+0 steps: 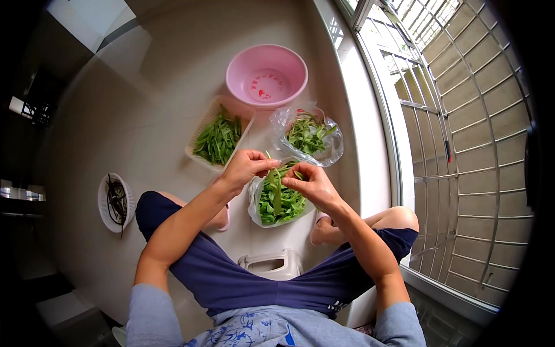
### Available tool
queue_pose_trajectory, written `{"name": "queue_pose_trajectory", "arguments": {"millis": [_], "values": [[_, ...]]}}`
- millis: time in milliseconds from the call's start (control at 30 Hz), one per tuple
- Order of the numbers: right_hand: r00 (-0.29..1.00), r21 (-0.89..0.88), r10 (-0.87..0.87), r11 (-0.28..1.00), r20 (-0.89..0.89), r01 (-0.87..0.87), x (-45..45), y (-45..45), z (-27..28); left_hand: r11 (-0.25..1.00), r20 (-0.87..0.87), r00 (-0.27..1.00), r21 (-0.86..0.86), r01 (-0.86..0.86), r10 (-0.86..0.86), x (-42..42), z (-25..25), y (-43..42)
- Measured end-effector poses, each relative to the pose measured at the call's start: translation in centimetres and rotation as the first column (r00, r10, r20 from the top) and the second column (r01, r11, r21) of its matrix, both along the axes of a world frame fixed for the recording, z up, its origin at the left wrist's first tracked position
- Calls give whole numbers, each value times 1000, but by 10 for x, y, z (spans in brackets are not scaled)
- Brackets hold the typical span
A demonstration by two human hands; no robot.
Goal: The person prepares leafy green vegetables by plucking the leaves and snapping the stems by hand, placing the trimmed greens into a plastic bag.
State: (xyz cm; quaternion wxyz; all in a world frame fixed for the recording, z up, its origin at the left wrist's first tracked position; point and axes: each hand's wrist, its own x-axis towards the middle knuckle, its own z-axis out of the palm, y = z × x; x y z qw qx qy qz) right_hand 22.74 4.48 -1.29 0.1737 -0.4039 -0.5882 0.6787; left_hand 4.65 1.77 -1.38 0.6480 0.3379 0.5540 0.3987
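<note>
My left hand (248,169) is closed in a pinch on a leafy green stalk (277,196), whose thin stem end pokes up past the fingertips. Close beside it, my right hand (312,185) pinches the leaves of the greens, thumb and forefinger together. Both hands are over a clear plastic bag (254,209) full of leafy greens (283,207), between my feet. Beyond my left hand stands a cream rectangular basket (196,149) holding long green leaves (218,139). Past my right hand lies another open clear bag (333,151) with greens and stems (307,133).
A pink basin (238,75) with red print stands at the back. At the left, a white round basket (105,215) holds dark, thin, long pieces (117,199). A plastic stool (283,263) is under me. A window frame (399,156) and metal bars (485,168) line the right.
</note>
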Motion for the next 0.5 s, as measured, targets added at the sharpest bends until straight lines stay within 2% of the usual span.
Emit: {"name": "queue_pose_trajectory", "arguments": {"millis": [67,167,333,367,400,433,500], "values": [[999,157,9,988,39,-15,-3,-4,1,1000,11,1000,-9,-9,9,-1,-3,0],[993,228,-21,974,116,-6,-6,-7,-9,1000,8,1000,-22,-14,14,-1,-3,0],[998,183,2,983,66,-14,-4,-3,-8,1000,-26,1000,-28,5,-5,-3,-4,1],[1000,-47,14,999,16,-13,-2,-2,-3,1000,-52,998,-20,21,-22,-3,-3,0],[999,-274,14,961,-36,-23,-1,-1,0,999,-77,996,-13,37,-38,-2,-2,0],[999,-275,14,961,-35,-23,0,0,-2,999,-76,996,-14,37,-38,-2,-1,0],[986,-445,-18,893,-166,-58,0,2,-7,997,-80,994,13,71,-70,-2,1,0]]}}
